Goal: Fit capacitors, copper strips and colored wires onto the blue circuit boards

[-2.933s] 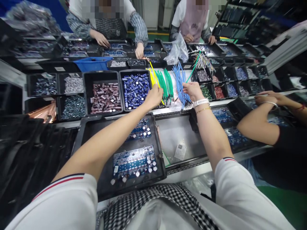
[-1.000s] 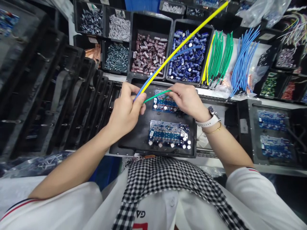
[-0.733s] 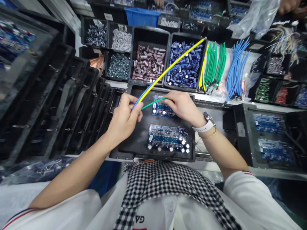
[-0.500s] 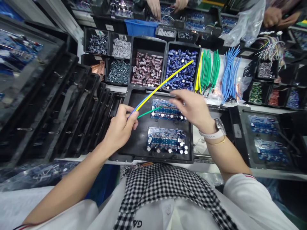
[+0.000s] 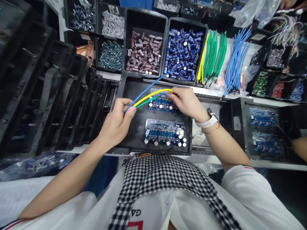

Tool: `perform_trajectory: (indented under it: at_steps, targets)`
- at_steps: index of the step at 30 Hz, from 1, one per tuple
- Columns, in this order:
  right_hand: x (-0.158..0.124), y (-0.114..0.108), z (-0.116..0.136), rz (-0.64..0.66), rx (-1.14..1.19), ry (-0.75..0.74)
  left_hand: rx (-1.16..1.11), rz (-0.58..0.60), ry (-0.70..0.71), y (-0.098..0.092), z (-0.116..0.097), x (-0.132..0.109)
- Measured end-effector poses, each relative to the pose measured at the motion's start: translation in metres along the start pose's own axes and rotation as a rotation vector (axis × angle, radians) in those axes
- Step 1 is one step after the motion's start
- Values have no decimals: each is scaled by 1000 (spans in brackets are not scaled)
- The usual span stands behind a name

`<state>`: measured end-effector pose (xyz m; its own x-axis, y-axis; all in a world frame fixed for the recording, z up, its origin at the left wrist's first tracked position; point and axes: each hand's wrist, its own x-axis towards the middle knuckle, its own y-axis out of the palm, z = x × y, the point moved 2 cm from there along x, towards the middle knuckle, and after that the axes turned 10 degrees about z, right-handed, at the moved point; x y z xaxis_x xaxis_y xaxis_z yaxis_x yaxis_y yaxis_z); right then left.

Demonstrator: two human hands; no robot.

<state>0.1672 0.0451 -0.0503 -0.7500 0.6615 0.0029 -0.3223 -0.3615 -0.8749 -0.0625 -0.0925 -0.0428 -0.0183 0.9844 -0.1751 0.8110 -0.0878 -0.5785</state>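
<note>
My left hand (image 5: 117, 123) is closed on a blue wire (image 5: 150, 87), a yellow wire (image 5: 153, 93) and a green wire (image 5: 146, 102) at the tray's left side. The yellow wire arches over to my right hand (image 5: 183, 100), whose fingers pinch its far end above the upper circuit board (image 5: 160, 105). The blue wire's free end points toward the blue capacitors. The green one reaches over the upper board; its far end is hard to make out. A lower circuit board (image 5: 165, 132) lies in the same black tray (image 5: 136, 145), nearer my body.
Behind the tray stand bins of brown capacitors (image 5: 145, 52) and blue capacitors (image 5: 184, 52). Bundles of green wires (image 5: 217, 56) and blue wires (image 5: 236, 64) lie to their right. Stacked black trays (image 5: 51, 95) crowd the left. Another board tray (image 5: 244, 147) sits right, near another person's arm (image 5: 299, 147).
My right hand has taken the yellow wire's far end and brought it down over the upper board, bending the wire. The blue wire now stands apart from it. The camera view has shifted.
</note>
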Motion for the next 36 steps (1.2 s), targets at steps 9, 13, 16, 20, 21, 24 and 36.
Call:
perform_trajectory:
  at_steps: [9, 13, 16, 20, 21, 24, 36]
  targets:
    - [9, 12, -9, 40, 16, 11, 57, 44, -35, -1, 7, -2]
    - [10, 12, -8, 10, -12, 5, 131, 66, -39, -1, 7, -4]
    - [9, 12, -7, 30, 24, 10, 178, 85, -38, 0, 7, -6]
    - [7, 11, -7, 40, 46, 9, 210, 119, -25, 1, 8, -8]
    - [7, 11, -8, 41, 53, 3, 216, 124, -20, 1, 8, -8]
    - [8, 15, -9, 34, 53, -10, 229, 136, -11, 2, 9, -8]
    - [1, -19, -10, 15, -370, 5, 444, 180, 20, -1, 19, -18]
